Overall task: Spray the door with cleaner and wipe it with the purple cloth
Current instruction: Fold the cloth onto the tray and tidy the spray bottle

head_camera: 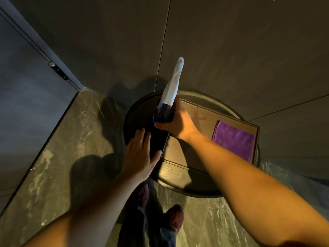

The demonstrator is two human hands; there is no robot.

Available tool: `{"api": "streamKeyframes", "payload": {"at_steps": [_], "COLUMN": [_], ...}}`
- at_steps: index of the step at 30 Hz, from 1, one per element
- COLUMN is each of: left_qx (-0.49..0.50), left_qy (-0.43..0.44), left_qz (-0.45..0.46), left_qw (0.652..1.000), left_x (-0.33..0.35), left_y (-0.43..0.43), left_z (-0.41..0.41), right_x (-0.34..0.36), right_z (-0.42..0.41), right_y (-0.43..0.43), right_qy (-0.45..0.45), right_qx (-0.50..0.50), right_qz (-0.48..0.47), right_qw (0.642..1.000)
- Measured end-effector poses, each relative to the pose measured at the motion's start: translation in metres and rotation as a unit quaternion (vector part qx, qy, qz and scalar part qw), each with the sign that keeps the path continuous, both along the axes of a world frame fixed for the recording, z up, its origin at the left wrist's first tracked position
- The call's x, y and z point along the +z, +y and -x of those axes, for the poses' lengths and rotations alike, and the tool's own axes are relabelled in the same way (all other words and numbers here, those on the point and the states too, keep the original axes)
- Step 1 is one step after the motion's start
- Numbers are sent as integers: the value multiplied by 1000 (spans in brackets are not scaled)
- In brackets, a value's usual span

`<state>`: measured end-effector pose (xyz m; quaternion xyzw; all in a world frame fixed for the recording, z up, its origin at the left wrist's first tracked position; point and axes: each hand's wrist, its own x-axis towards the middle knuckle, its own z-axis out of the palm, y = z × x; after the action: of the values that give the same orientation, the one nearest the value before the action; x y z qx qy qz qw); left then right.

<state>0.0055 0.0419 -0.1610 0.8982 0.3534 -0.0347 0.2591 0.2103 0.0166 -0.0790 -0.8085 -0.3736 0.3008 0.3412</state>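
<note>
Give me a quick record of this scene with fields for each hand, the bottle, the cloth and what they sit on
right hand: gripping the spray bottle, nozzle aimed at the wall panels
left hand: open, flat, fingers spread over the round table's edge
spray bottle: white top, dark blue body, lifted
purple cloth: lying flat, untouched, on the wooden tray
wooden tray: on round table

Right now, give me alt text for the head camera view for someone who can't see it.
The right hand holds a spray bottle aimed at a dark wall panel, while the left hand rests open on a round table. A folded purple cloth lies on a wooden tray there.
</note>
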Motion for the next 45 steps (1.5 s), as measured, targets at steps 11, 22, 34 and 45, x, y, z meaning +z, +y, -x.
{"api": "streamKeyframes", "payload": {"at_steps": [11,22,34,45], "left_qx": [-2,-2,-5,-7], "left_qy": [-1,-1,22,45], "left_qz": [7,17,10,25], "left_qw": [1000,1000,1000,999], "left_x": [-1,1,4,15], "left_y": [1,1,0,2], "left_z": [0,0,-3,-4], "right_x": [12,40,20,1], "right_z": [4,-13,-28,-39], "right_y": [-8,-71,-117,-129], "right_qy": [-20,15,29,28], "right_qx": [-4,-70,-57,-48], "right_qz": [-16,-48,-7,68], "right_qw": [1000,996,998,996]}}
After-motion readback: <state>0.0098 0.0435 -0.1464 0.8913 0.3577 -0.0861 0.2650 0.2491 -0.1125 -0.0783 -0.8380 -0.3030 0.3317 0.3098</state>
